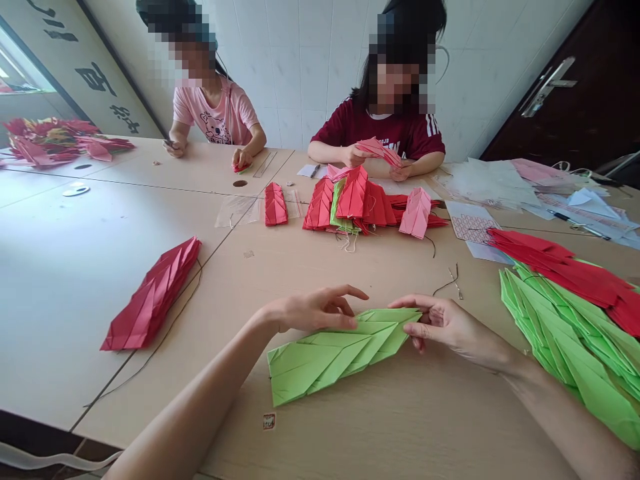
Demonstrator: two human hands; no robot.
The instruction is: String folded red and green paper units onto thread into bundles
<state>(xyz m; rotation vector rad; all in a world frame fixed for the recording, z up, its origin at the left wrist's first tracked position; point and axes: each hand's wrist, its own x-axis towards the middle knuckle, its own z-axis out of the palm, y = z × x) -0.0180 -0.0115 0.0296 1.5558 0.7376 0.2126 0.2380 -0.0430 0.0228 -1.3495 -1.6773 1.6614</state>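
A green pleated paper piece [330, 357] lies slanted on the wooden table [400, 413] in front of me. My left hand [315, 310] rests on its upper edge, thumb pressed to the paper and index finger stretched out. My right hand [447, 327] pinches the right tip of the same green piece between thumb and fingers. A thin wire [450, 283] lies just behind my right hand.
A red folded stack with a trailing string [153, 297] lies at left. Green [570, 333] and red [575, 270] folded sheets are piled at right. Red, pink and green folded pieces [360, 203] sit mid-table. Two people sit across, hands on paper. Loose papers [500, 183] lie far right.
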